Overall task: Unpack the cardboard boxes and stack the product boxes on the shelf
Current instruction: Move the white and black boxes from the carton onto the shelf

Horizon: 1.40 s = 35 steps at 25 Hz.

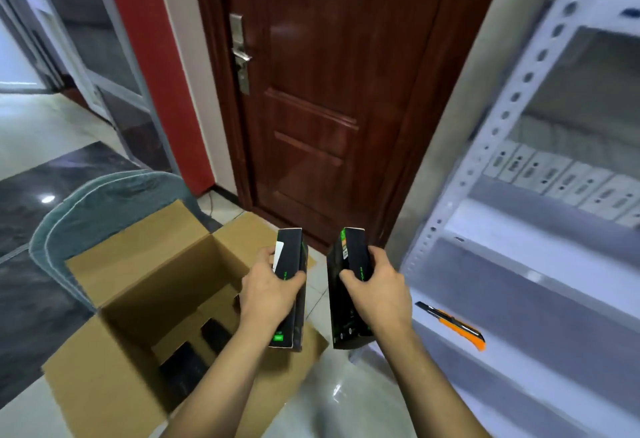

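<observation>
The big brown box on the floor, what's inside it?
Inside the open cardboard box two or three black product boxes lie at the bottom. The left forearm and the near wall cover part of the bottom, so more may be hidden.

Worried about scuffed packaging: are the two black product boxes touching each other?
Apart. The head view shows floor and door between the left product box and the right product box, each held separately.

Two black, green-printed product boxes (292, 285) (348, 285) upright beside open cardboard box (138, 264), near white shelf (519, 264).
</observation>
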Each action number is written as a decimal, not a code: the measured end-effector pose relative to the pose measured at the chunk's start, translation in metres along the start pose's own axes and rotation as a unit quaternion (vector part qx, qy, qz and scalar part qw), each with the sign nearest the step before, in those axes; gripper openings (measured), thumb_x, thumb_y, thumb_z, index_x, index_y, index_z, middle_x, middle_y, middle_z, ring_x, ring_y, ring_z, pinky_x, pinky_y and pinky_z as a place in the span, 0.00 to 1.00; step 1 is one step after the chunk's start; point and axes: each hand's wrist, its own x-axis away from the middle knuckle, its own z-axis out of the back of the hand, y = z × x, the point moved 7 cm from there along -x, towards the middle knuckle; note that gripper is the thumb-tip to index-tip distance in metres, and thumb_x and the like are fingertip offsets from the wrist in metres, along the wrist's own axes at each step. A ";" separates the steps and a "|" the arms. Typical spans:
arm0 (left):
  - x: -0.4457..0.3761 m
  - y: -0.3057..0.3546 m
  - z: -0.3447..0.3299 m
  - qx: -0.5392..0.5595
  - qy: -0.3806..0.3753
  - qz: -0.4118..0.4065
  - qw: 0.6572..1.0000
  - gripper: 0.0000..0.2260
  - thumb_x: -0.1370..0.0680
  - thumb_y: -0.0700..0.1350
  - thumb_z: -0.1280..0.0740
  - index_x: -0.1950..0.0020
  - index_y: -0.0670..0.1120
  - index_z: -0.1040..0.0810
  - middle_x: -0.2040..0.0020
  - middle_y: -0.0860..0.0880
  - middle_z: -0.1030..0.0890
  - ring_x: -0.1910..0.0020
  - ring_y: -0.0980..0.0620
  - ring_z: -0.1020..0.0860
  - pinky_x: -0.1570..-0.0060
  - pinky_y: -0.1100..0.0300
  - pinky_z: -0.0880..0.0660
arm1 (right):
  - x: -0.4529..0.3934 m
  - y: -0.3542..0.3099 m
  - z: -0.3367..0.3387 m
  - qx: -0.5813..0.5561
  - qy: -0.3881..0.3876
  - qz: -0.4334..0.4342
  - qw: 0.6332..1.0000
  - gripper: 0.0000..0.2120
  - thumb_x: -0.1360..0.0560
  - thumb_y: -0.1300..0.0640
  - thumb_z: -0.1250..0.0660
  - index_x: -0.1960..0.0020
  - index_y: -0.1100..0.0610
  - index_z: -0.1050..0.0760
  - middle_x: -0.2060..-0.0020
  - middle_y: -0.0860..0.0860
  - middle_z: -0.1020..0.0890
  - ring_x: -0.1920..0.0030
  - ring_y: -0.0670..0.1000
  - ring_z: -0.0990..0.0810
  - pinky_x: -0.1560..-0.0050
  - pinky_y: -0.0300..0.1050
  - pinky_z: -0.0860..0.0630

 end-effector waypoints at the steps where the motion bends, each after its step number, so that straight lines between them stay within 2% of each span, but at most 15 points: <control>1: 0.004 0.009 -0.007 0.001 -0.007 -0.006 1.000 0.24 0.29 0.52 0.25 0.36 0.57 0.29 0.48 0.53 0.16 0.47 0.46 0.19 0.45 0.50 0.22 | 0.001 0.006 0.013 0.001 0.011 -0.006 1.000 0.26 0.28 0.44 0.33 0.31 0.44 0.31 0.50 0.47 0.16 0.50 0.55 0.20 0.55 0.45 0.26; 4: 0.019 0.036 -0.030 0.003 -0.027 -0.025 0.999 0.21 0.29 0.51 0.24 0.41 0.58 0.29 0.52 0.54 0.18 0.49 0.46 0.19 0.46 0.49 0.22 | 0.005 0.029 0.050 -0.009 0.037 -0.022 0.999 0.24 0.28 0.45 0.33 0.32 0.44 0.30 0.54 0.46 0.19 0.55 0.53 0.24 0.56 0.46 0.24; 8: 0.051 0.071 -0.068 0.000 -0.054 -0.057 0.997 0.20 0.30 0.51 0.24 0.44 0.60 0.30 0.53 0.58 0.20 0.49 0.47 0.19 0.46 0.49 0.22 | 0.016 0.065 0.097 -0.023 0.064 -0.034 0.997 0.25 0.28 0.44 0.33 0.31 0.44 0.30 0.52 0.48 0.16 0.57 0.53 0.25 0.57 0.45 0.26; 10: 0.072 0.088 -0.090 -0.005 -0.067 -0.080 0.995 0.21 0.31 0.51 0.24 0.43 0.59 0.29 0.53 0.58 0.20 0.49 0.47 0.19 0.46 0.49 0.22 | 0.026 0.085 0.122 -0.032 0.073 -0.036 0.996 0.24 0.26 0.44 0.32 0.31 0.44 0.30 0.54 0.46 0.18 0.57 0.51 0.26 0.62 0.41 0.27; 12: 0.093 0.105 -0.110 -0.013 -0.077 -0.103 0.992 0.21 0.30 0.51 0.24 0.42 0.58 0.29 0.55 0.58 0.21 0.48 0.48 0.19 0.48 0.50 0.22 | 0.037 0.103 0.146 -0.035 0.081 -0.033 0.996 0.23 0.25 0.45 0.32 0.31 0.45 0.30 0.56 0.44 0.21 0.58 0.48 0.26 0.67 0.34 0.34; 13: 0.101 0.110 -0.117 -0.016 -0.082 -0.110 0.990 0.21 0.30 0.51 0.24 0.43 0.59 0.30 0.55 0.59 0.22 0.49 0.48 0.19 0.48 0.51 0.23 | 0.042 0.110 0.156 -0.038 0.089 -0.031 0.995 0.23 0.25 0.45 0.32 0.31 0.45 0.30 0.57 0.44 0.22 0.59 0.47 0.26 0.68 0.34 0.34; 16: 0.135 0.130 -0.145 -0.024 -0.105 -0.132 0.985 0.20 0.30 0.50 0.24 0.43 0.59 0.30 0.55 0.59 0.22 0.49 0.49 0.19 0.48 0.51 0.22 | 0.059 0.143 0.190 -0.042 0.117 -0.054 0.991 0.23 0.26 0.45 0.32 0.32 0.44 0.30 0.59 0.44 0.22 0.58 0.49 0.25 0.62 0.42 0.30; 19: 0.173 0.154 -0.177 -0.020 -0.126 -0.158 0.979 0.21 0.30 0.49 0.24 0.40 0.56 0.27 0.54 0.58 0.21 0.49 0.49 0.19 0.48 0.54 0.23 | 0.078 0.179 0.226 -0.037 0.145 -0.081 0.985 0.24 0.27 0.44 0.32 0.32 0.44 0.31 0.58 0.45 0.21 0.56 0.51 0.24 0.58 0.44 0.28; 23: 0.222 0.189 -0.219 -0.014 -0.153 -0.197 0.968 0.22 0.29 0.49 0.24 0.37 0.53 0.26 0.55 0.58 0.20 0.55 0.54 0.22 0.57 0.62 0.29 | 0.101 0.225 0.277 -0.042 0.182 -0.106 0.977 0.23 0.28 0.44 0.32 0.33 0.43 0.30 0.58 0.44 0.19 0.54 0.52 0.19 0.56 0.46 0.23; 26: 0.256 0.215 -0.251 -0.007 -0.180 -0.223 0.958 0.22 0.28 0.49 0.24 0.37 0.53 0.27 0.51 0.56 0.20 0.54 0.55 0.23 0.61 0.63 0.31 | 0.117 0.256 0.312 -0.044 0.207 -0.123 0.970 0.23 0.28 0.43 0.32 0.34 0.42 0.30 0.58 0.44 0.17 0.54 0.52 0.18 0.54 0.49 0.19; 30: 0.299 0.250 -0.290 -0.011 -0.208 -0.256 0.944 0.21 0.29 0.50 0.25 0.42 0.58 0.31 0.51 0.55 0.18 0.51 0.50 0.19 0.50 0.53 0.21 | 0.138 0.294 0.360 -0.051 0.257 -0.135 0.956 0.25 0.28 0.43 0.32 0.32 0.43 0.31 0.58 0.43 0.18 0.54 0.51 0.18 0.53 0.50 0.20; 32: 0.319 0.266 -0.305 -0.011 -0.224 -0.272 0.936 0.20 0.30 0.51 0.26 0.43 0.59 0.31 0.53 0.57 0.18 0.52 0.50 0.18 0.49 0.51 0.20 | 0.145 0.308 0.380 -0.048 0.276 -0.138 0.950 0.27 0.28 0.43 0.32 0.30 0.44 0.31 0.57 0.43 0.18 0.54 0.50 0.19 0.54 0.48 0.22; 35: 0.347 0.294 -0.331 -0.010 -0.243 -0.301 0.922 0.20 0.29 0.51 0.26 0.41 0.58 0.31 0.56 0.60 0.21 0.53 0.52 0.19 0.51 0.53 0.21 | 0.154 0.332 0.409 -0.061 0.302 -0.157 0.938 0.28 0.29 0.42 0.33 0.30 0.44 0.32 0.56 0.44 0.18 0.53 0.50 0.20 0.53 0.49 0.21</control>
